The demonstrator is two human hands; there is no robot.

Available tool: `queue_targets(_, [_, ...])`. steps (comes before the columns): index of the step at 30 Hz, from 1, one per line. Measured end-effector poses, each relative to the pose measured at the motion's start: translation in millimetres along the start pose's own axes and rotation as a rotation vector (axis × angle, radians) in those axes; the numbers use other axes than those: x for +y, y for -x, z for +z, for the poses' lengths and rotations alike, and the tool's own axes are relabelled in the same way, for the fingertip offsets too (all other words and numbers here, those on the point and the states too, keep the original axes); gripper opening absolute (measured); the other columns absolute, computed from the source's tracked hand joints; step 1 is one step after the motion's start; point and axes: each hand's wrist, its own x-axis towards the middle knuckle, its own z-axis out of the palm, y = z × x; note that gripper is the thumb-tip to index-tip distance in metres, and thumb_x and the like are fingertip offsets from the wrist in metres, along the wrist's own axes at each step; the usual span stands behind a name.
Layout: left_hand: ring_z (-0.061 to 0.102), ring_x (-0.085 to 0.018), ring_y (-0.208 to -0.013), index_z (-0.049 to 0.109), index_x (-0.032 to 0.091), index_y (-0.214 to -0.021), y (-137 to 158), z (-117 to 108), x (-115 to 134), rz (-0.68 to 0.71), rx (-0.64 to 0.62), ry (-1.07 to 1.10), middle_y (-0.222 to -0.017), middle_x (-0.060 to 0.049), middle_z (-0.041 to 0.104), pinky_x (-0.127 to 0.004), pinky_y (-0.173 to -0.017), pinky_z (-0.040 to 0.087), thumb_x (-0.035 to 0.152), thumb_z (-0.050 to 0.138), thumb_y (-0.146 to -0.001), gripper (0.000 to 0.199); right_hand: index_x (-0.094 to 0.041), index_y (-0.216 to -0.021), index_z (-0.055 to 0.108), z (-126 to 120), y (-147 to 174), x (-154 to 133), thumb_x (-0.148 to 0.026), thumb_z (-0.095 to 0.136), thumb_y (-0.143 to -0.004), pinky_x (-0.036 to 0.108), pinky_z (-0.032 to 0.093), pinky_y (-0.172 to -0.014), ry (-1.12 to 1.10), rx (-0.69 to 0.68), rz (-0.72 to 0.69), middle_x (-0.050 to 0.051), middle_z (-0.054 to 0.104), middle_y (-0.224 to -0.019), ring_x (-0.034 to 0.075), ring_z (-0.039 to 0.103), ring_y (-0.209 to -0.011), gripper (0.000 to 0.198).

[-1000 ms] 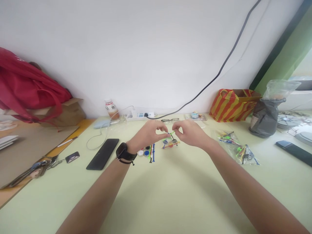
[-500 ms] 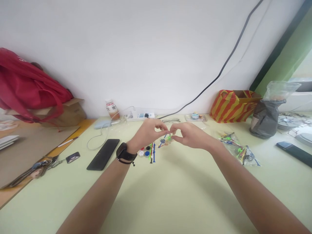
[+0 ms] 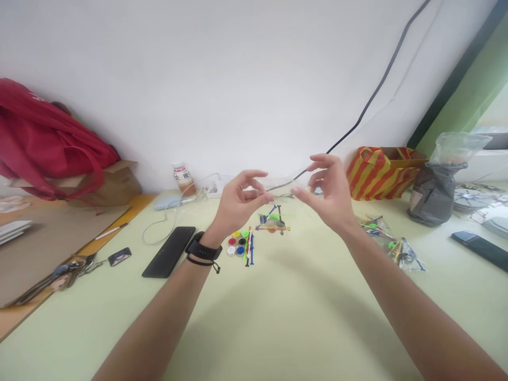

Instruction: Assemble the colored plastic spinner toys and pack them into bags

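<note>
My left hand point(image 3: 243, 201) is raised over the table, fingers curved and thumb apart from them, with nothing visible in it. Facing it, my right hand point(image 3: 327, 193) has its fingers spread and thumb stretched toward the left. Below the gap between them lies a small construction of coloured plastic sticks and discs point(image 3: 273, 228), with blue, black, yellow and green parts, touched by neither hand. Beside it, nearer my left wrist, are several round plastic pieces point(image 3: 232, 242) in red, white, blue, black and yellow. A row of loose plastic sticks point(image 3: 251, 248) lies right of them.
A black phone-like slab point(image 3: 169, 252) lies left of my wrist. Behind stand a bottle point(image 3: 183, 179) and a power strip, partly hidden. On the right are clear bags of plastic parts point(image 3: 404, 255), a striped bag point(image 3: 381, 174), a grey bag point(image 3: 432, 193) and a dark phone point(image 3: 482, 250).
My hands have moved up and apart from their pinch over the plastic construction, the right one more so. The construction, covered in part before, now shows on the table.
</note>
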Motion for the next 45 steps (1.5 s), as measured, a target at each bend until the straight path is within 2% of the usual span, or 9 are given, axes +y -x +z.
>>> queue_targets(2, [0.07,-0.015,-0.075,0.064,0.023,-0.125,0,2,2,0.028,0.036,0.053,-0.089,0.0,0.064,-0.037,-0.084,0.064,0.035,0.084,-0.081,0.049,-0.029,-0.137,0.056,8,2,8,-0.049,0.088,-0.073,0.032,0.055,-0.082,-0.142,-0.153,0.06,0.009,0.066,-0.125,0.022,0.065,-0.101,0.074])
queue_targets(6, [0.069,-0.015,-0.075,0.068,0.021,-0.119,-2,2,1,0.039,0.087,0.07,-0.083,0.001,0.063,-0.035,-0.08,0.063,0.032,0.084,-0.082,0.042,-0.02,-0.103,0.074,20,6,18,-0.053,0.077,-0.085,0.037,0.057,-0.085,-0.289,-0.405,0.188,0.008,0.076,-0.102,0.023,0.069,-0.094,0.038])
queue_targets(10, [0.072,-0.017,-0.087,0.069,0.021,-0.121,-4,-1,-5,0.033,0.151,0.138,-0.095,-0.003,0.069,-0.033,-0.085,0.061,0.035,0.083,-0.083,0.042,-0.02,-0.096,0.079,17,6,14,-0.053,0.072,-0.089,0.037,0.057,-0.086,-0.303,-0.382,0.202,0.008,0.079,-0.098,0.023,0.071,-0.095,0.034])
queue_targets(14, [0.072,-0.024,-0.102,0.076,0.017,-0.111,-1,2,-9,-0.127,-0.104,0.122,-0.107,-0.009,0.076,-0.037,-0.091,0.06,0.039,0.083,-0.083,0.036,-0.021,-0.095,0.079,11,3,9,-0.053,0.071,-0.09,0.038,0.058,-0.083,-0.304,-0.374,0.227,0.007,0.078,-0.091,0.023,0.071,-0.089,0.034])
queue_targets(22, [0.077,-0.025,-0.091,0.08,0.016,-0.103,8,7,-10,-0.289,-0.133,0.141,-0.098,-0.011,0.08,-0.039,-0.085,0.064,0.042,0.085,-0.08,0.035,-0.02,-0.099,0.075,7,6,4,-0.049,0.076,-0.086,0.032,0.053,-0.071,-0.27,-0.231,0.22,0.003,0.069,-0.08,0.018,0.062,-0.075,0.031])
queue_targets(26, [0.078,-0.023,-0.087,0.077,0.018,-0.108,35,10,-11,-0.476,-0.216,0.308,-0.104,-0.011,0.079,-0.037,-0.081,0.065,0.04,0.086,-0.08,0.037,-0.02,-0.1,0.076,-2,32,2,-0.051,0.073,-0.088,0.031,0.051,-0.065,-0.297,-0.324,0.364,0.002,0.066,-0.074,0.016,0.059,-0.068,0.033])
queue_targets(30, [0.076,-0.022,-0.085,0.076,0.014,-0.091,75,20,-20,-0.631,-0.26,0.366,-0.089,-0.01,0.078,-0.033,-0.078,0.063,0.039,0.087,-0.079,0.03,-0.02,-0.1,0.078,-9,74,12,-0.05,0.074,-0.088,0.032,0.051,-0.066,-0.357,-0.423,0.505,0.003,0.068,-0.078,0.017,0.058,-0.069,0.032])
queue_targets(39, [0.071,-0.019,-0.07,0.079,0.017,-0.098,99,26,-49,-0.506,-0.065,0.191,-0.074,-0.005,0.075,-0.032,-0.07,0.06,0.041,0.088,-0.075,0.034,-0.023,-0.104,0.078,-10,109,26,-0.051,0.075,-0.085,0.035,0.053,-0.076,-0.358,-0.448,0.635,0.006,0.074,-0.09,0.022,0.065,-0.082,0.033])
queue_targets(45, [0.075,-0.021,-0.08,0.082,0.02,-0.091,101,20,-47,-0.486,-0.038,0.198,-0.086,-0.007,0.08,-0.033,-0.078,0.06,0.034,0.082,-0.081,0.018,-0.024,-0.092,0.08,-10,110,25,-0.042,0.069,-0.088,0.034,0.052,-0.075,-0.346,-0.401,0.626,0.004,0.071,-0.079,0.02,0.062,-0.075,0.022])
